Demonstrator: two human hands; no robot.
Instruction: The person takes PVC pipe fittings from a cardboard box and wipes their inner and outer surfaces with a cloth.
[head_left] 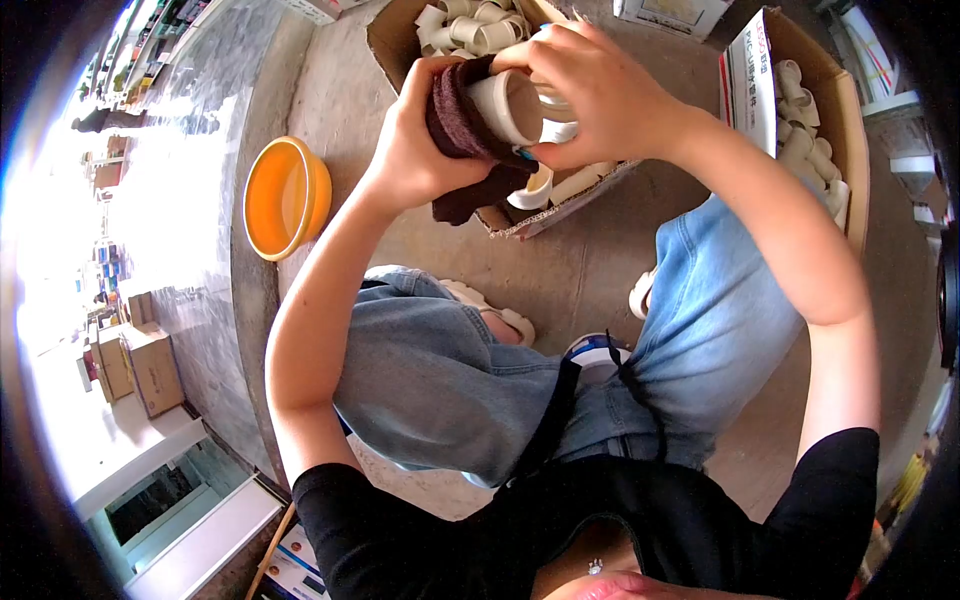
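Raised in front of me is a white plastic pipe fitting [512,108], its round open mouth facing right. A dark brown cloth [455,112] wraps its left side and hangs below. My left hand [415,155] is closed around the cloth and the fitting inside it. From the right, my right hand [600,95] curls over the fitting, with fingers along the top and the thumb at its lower edge. Part of the fitting is hidden by the cloth and fingers. Below the hands, another white fitting [532,188] lies in an open cardboard box [575,200].
White fittings [480,28] fill the back of that box. At the right stands another cardboard box [858,130] of pipe fittings [812,155]. An orange basin [318,195] sits on the floor to the left. My denim-covered knees spread below the hands.
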